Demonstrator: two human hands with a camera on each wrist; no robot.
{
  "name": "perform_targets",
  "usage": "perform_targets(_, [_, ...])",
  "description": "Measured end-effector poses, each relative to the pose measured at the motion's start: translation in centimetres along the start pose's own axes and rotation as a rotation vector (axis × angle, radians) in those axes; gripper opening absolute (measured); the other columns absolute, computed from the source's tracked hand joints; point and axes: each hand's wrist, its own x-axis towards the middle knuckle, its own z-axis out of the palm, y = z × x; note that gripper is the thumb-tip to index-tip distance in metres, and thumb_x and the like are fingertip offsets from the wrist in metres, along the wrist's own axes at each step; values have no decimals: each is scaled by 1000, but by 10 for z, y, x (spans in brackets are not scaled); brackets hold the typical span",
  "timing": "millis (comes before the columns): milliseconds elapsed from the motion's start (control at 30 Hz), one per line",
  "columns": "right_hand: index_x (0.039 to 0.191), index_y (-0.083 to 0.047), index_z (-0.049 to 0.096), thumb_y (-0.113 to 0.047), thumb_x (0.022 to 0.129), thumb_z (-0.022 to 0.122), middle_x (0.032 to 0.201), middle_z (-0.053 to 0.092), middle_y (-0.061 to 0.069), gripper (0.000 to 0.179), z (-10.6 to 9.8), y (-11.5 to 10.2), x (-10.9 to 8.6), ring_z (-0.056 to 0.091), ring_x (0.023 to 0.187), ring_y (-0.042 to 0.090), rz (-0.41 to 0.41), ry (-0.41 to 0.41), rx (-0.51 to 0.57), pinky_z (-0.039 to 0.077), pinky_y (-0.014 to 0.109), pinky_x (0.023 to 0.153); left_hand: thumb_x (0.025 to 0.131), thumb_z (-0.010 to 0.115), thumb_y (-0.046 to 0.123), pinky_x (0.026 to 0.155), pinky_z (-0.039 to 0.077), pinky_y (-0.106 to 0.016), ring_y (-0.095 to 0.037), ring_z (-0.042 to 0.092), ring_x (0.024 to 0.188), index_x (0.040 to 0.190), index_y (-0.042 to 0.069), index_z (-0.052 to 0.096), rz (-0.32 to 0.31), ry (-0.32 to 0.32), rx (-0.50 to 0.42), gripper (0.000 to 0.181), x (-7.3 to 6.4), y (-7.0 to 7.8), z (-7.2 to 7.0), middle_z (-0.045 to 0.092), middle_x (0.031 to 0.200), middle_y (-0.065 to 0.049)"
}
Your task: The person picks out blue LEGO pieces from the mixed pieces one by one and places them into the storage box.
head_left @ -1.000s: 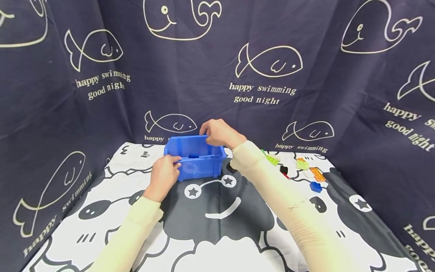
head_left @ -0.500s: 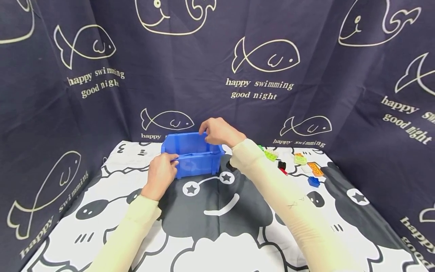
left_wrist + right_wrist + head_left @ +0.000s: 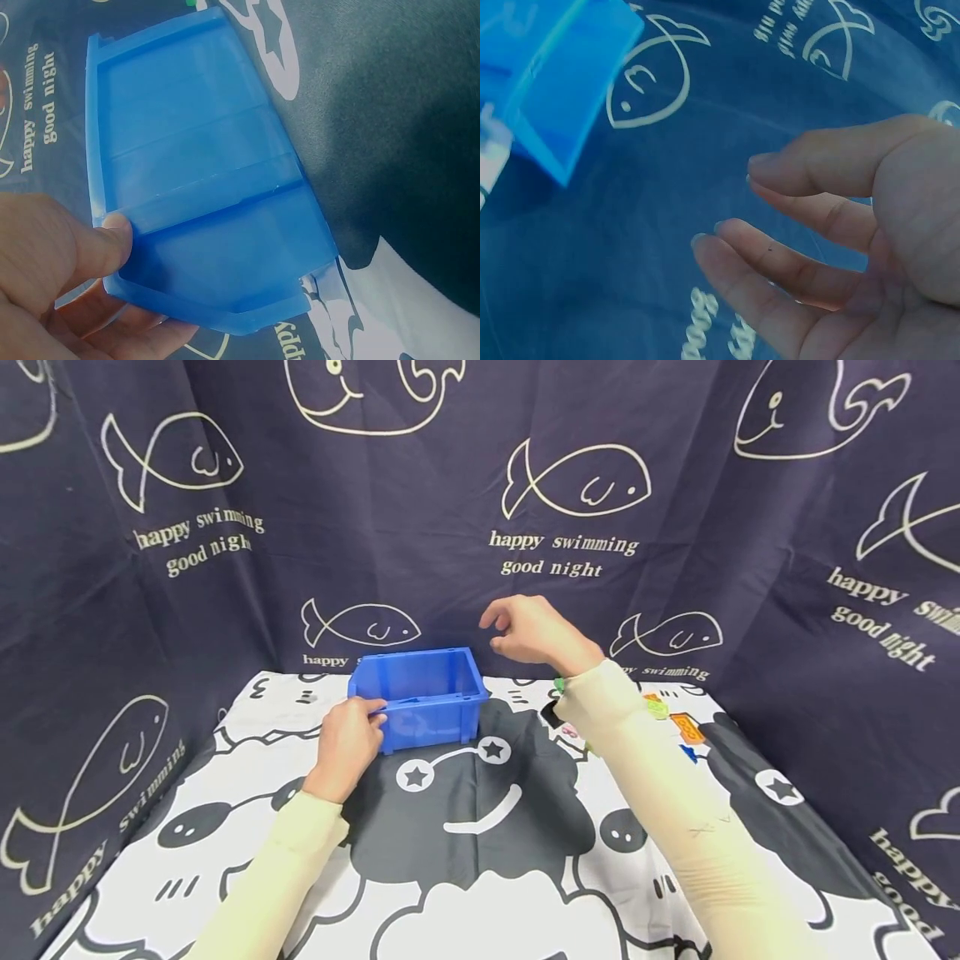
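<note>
A blue plastic bin (image 3: 429,725) stands toward the back of the table. My left hand (image 3: 347,745) grips its left end, and in the left wrist view the thumb (image 3: 112,244) presses on the rim while the fingers curl behind the wall. To the right of the bin and a little higher, my right hand (image 3: 538,631) hovers with loosely bent fingers and nothing in them. The right wrist view shows a gap between that hand (image 3: 832,240) and the bin's corner (image 3: 577,75). Most of the bin's floor is hidden by its front wall.
Several toy bricks lie at the back right, among them an orange brick (image 3: 687,727), a light green brick (image 3: 657,707) and a blue brick (image 3: 688,752), partly behind the right sleeve (image 3: 660,777). A dark printed curtain (image 3: 420,543) rises directly behind the table.
My right hand has left the bin's back right rim and moved right and up. The left hand keeps its hold on the bin. The view has shifted slightly.
</note>
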Motion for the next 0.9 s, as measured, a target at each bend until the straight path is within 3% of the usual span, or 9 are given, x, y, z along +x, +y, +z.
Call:
perform_targets(400, [121, -13, 72, -16, 88, 67, 115, 70, 16, 33, -36, 47, -46, 65, 108, 31, 95, 102, 1, 48, 47, 96, 89, 73, 3, 83, 54, -58, -46, 72, 97, 111, 3, 80, 8, 2, 1, 24, 0, 0, 1, 77, 102, -21])
perform_targets(800, [127, -11, 69, -21, 92, 63, 121, 70, 22, 36, -39, 112, -95, 66, 109, 37, 218, 116, -14, 49, 53, 91, 88, 73, 3, 83, 53, -59, -47, 72, 97, 110, 3, 81, 9, 16, -1, 23, -1, -2, -2, 78, 101, -21])
perform_targets(900, [129, -8, 67, -21, 93, 62, 124, 68, 26, 39, -36, 136, -104, 65, 113, 41, 260, 98, -33, 46, 58, 97, 88, 73, 3, 83, 54, -58, -46, 72, 97, 110, 3, 80, 14, 11, -1, 23, -1, -2, -1, 78, 100, -20])
